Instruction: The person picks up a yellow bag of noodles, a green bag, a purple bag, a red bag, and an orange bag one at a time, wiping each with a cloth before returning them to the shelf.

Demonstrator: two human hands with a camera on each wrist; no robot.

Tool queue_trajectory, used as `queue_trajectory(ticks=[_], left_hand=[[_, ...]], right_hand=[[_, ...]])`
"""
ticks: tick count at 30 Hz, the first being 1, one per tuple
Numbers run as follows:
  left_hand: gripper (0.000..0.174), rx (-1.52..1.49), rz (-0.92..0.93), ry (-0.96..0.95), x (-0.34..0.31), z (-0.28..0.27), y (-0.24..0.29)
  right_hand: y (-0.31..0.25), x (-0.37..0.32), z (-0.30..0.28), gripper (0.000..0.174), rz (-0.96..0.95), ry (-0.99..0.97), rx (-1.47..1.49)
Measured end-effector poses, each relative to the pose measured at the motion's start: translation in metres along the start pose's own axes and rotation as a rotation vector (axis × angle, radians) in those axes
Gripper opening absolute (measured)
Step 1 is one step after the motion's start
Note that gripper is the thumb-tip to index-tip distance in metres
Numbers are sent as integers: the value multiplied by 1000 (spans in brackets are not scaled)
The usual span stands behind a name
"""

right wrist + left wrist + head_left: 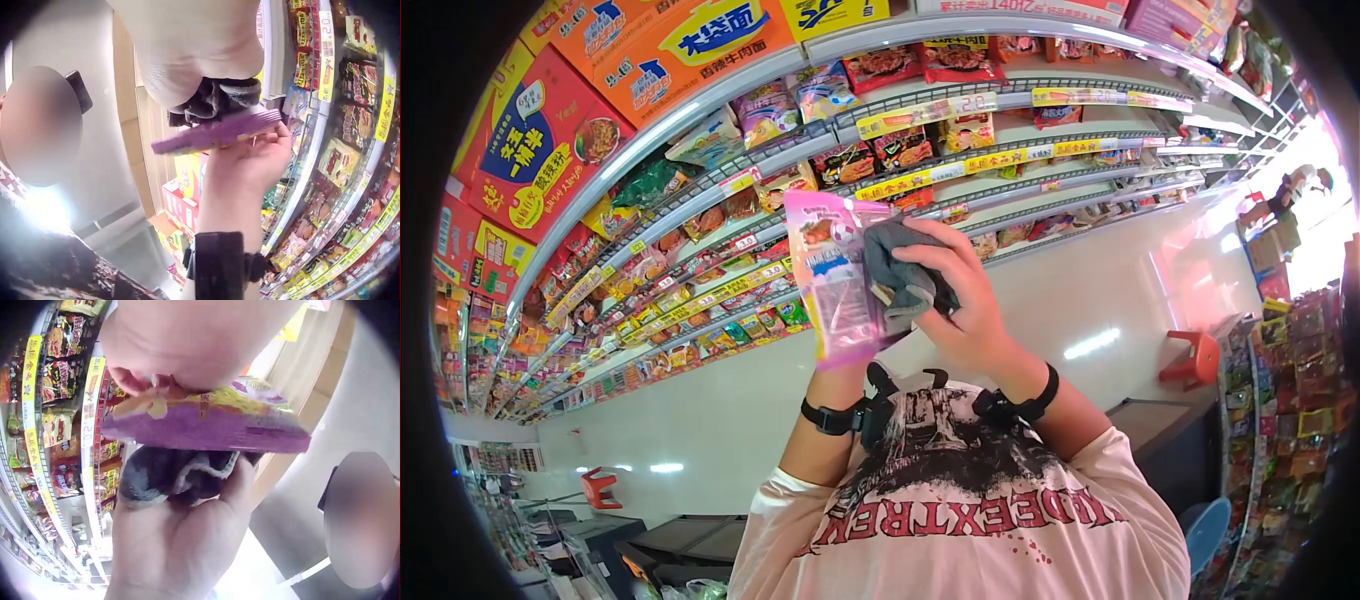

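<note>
A pink and purple snack packet [830,275] with a clear window stands upright in front of the chest in the head view. My left hand [253,162] holds it from behind, fingers bent around its edge; in the head view the packet hides most of that hand. A crumpled dark grey cloth [897,262] lies against the packet's side. My right hand [962,285] grips this cloth, fingers over its top and thumb below. From the left wrist, the packet [212,428] shows edge-on between the two hands, the cloth [178,472] pressed close to it.
Curved shelves [960,165] of bagged snacks with yellow price strips run in front. Large orange and red noodle cartons [670,60] are stacked at upper left. A red stool [1190,358] stands on the floor at right, near a hanging-packet rack [1285,400].
</note>
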State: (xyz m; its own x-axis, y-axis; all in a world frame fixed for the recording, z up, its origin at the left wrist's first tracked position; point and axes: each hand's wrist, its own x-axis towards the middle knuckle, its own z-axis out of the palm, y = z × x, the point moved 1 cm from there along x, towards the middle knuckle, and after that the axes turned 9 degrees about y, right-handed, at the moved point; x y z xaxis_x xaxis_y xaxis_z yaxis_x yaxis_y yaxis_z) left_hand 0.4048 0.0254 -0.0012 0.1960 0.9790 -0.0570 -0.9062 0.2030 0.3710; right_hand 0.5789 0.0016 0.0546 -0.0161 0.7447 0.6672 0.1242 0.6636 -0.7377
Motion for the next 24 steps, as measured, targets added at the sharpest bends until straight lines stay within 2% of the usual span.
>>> queue_trajectory(ticks=[2, 3, 6, 8, 12, 14, 17, 20, 22, 24], left_hand=[[65, 155, 130, 258, 0, -18, 15], [67, 95, 69, 127, -9, 21, 34], [65, 140, 7, -148, 1, -9, 67], [56, 318, 5, -104, 1, -16, 79], [55, 437, -12, -44, 7, -27, 106], [57, 574, 38, -31, 10, -38, 125], [55, 353, 53, -53, 10, -56, 158], [56, 160, 115, -79, 20, -70, 186], [57, 33, 167, -76, 31, -58, 196], [61, 108, 167, 23, 38, -48, 205]], right_hand=[[5, 13, 12, 56, -66, 3, -124], [9, 20, 19, 57, -66, 8, -144], [18, 37, 44, 57, -80, -10, -191], [22, 50, 64, 57, -124, -59, -205], [21, 71, 116, 55, -350, -113, -163], [28, 87, 133, 51, -308, -54, -203], [40, 109, 153, 46, -174, 55, -260], [57, 115, 169, 45, -80, 38, -284], [59, 108, 182, 41, -74, -31, -273], [62, 96, 195, 39, -92, -100, -253]])
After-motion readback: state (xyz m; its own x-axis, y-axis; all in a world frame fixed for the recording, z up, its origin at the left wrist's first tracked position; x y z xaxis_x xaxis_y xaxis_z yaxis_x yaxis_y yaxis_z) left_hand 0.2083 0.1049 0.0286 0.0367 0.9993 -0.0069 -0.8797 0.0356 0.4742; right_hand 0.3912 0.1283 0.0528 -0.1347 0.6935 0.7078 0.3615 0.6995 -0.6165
